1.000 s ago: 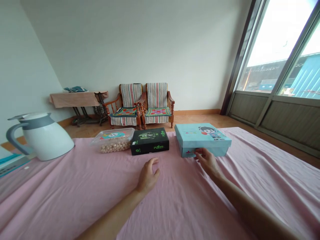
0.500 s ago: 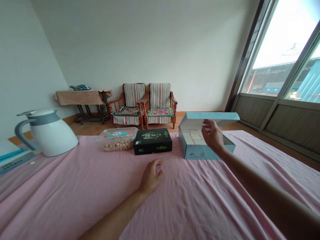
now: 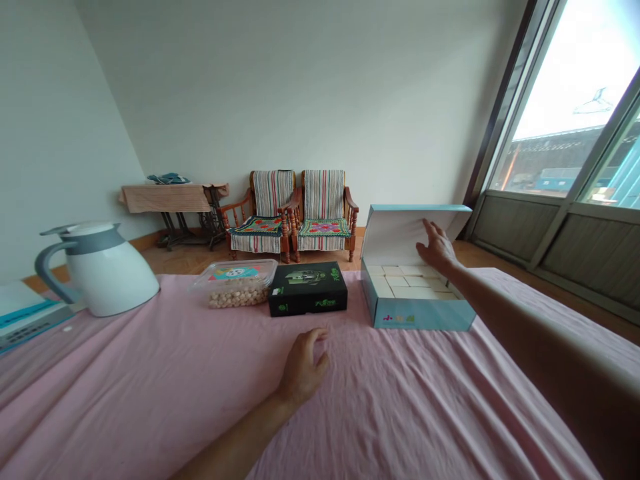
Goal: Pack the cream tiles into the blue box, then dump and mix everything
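A light blue box [image 3: 420, 313] stands on the pink cloth with its hinged lid [image 3: 400, 233] raised upright. Inside lie rows of pale square packets [image 3: 405, 283]. My right hand [image 3: 437, 247] reaches over the box, fingers stretched flat against the white inner face of the lid. My left hand [image 3: 303, 367] rests on the cloth in front of a black box [image 3: 307, 298], fingers loosely curled and holding nothing.
A clear tub of round nuts [image 3: 235, 287] sits left of the black box. A white jug with a grey handle [image 3: 100, 270] stands at far left, beside a flat teal thing [image 3: 23, 317]. Two wooden chairs [image 3: 295, 217] and a side table [image 3: 170, 200] stand behind; windows on the right.
My right hand went from the box's front edge to lifting the lid, which swung from closed to fully upright. My left hand stayed nearly still on the cloth.
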{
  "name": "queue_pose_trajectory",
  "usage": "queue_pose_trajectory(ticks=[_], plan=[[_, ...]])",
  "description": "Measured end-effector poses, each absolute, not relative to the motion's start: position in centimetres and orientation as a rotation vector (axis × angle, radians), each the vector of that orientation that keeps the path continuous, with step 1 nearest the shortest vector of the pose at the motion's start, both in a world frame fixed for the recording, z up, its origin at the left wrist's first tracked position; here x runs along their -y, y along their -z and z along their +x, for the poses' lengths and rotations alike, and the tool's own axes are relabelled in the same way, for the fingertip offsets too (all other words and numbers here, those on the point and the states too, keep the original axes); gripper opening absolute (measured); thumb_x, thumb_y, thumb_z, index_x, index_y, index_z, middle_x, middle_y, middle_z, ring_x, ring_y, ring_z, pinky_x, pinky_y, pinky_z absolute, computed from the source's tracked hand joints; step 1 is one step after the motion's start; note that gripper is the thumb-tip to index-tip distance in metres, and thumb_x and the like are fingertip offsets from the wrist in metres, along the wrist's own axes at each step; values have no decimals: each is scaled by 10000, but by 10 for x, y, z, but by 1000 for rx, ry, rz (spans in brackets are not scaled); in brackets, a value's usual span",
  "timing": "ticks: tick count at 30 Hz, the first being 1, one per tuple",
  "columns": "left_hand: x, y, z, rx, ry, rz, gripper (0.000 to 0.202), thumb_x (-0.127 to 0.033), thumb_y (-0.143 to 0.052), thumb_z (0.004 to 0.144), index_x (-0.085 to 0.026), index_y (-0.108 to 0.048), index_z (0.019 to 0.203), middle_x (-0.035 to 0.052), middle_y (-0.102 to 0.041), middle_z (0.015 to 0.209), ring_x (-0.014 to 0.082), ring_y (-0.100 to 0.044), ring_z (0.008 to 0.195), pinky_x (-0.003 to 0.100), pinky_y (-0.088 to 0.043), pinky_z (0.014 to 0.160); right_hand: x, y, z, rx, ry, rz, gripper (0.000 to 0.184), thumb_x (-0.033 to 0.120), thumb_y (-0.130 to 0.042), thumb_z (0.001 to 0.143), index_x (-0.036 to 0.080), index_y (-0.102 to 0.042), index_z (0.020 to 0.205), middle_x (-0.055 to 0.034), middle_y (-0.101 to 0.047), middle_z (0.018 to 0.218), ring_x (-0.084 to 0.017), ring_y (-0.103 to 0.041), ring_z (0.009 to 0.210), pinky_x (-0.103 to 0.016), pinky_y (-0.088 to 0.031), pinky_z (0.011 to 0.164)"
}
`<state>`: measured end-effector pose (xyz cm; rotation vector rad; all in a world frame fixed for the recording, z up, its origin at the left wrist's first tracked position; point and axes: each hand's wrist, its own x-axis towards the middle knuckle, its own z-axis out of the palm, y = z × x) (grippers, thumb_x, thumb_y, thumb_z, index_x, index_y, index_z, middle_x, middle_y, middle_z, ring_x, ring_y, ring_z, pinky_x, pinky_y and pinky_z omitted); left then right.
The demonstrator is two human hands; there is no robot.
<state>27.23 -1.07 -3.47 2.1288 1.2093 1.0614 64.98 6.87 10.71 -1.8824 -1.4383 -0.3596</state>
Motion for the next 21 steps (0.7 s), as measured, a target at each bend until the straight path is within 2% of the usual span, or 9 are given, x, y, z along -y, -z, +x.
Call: queue_pose_trajectory(ticks=[5, 7, 9, 12, 14, 18, 21], plan=[[13, 33, 271, -1225, -1062, 2130, 435, -63, -494, 704, -163, -567, 1121, 105, -634, 1101, 215, -578, 1069, 434, -426, 986, -96, -90, 656, 1527, 273, -2047, 778, 295, -485, 747, 141, -272, 1479, -151, -308, 1504, -334, -376, 1311, -457, -367, 1031], [16, 29, 274, -1219, -1049, 2150, 425, -72, -487, 721, -158, -562, 1131, 113, -623, 1125, 221, -567, 1093, 438, -417, 999, -104, -83, 661, 1586, 208, -2085, 771, 276, -495, 739, 148, -292, 1472, -152, -341, 1490, -333, -415, 1283, -458, -395, 1003], [19, 22, 282, -1162, -1011, 2183, 394, -107, -494, 757, -157, -560, 1143, 118, -613, 1147, 226, -556, 1115, 431, -414, 1005, -110, -75, 666, 1644, 154, -2102, 723, 249, -519, 719, 161, -390, 1425, -152, -439, 1429, -322, -479, 1228, -449, -422, 971], [20, 5, 304, -1030, -977, 2170, 338, -225, -513, 829, -171, -557, 1160, 115, -611, 1160, 226, -553, 1123, 400, -427, 993, -111, -67, 673, 1683, 105, -2123, 580, 225, -551, 696, 170, -570, 1273, -136, -618, 1232, -282, -574, 1114, -397, -458, 916], [16, -7, 325, -975, -1000, 2058, 351, -309, -517, 857, -182, -543, 1183, 118, -609, 1180, 225, -564, 1109, 383, -444, 967, -108, -65, 678, 1680, 105, -2148, 504, 222, -549, 709, 162, -620, 1204, -131, -664, 1141, -266, -596, 1077, -372, -465, 893], [-9, -22, 366, -909, -1058, 1590, 473, -403, -591, 825, -164, -512, 1225, 151, -536, 1315, 238, -540, 1166, 358, -420, 983, -91, -69, 694, 1569, 216, -2207, 491, 219, -505, 750, 119, -600, 1221, -191, -611, 1214, -307, -570, 1115, -401, -465, 870], [-33, -23, 392, -883, -1088, 1248, 436, -430, -671, 755, -179, -583, 1101, 117, -580, 1271, 245, -482, 1233, 335, -366, 1026, -78, -71, 712, 1431, 164, -2332, 436, 278, -537, 729, 84, -657, 1101, -238, -645, 1092, -351, -608, 1018, -406, -483, 758]])
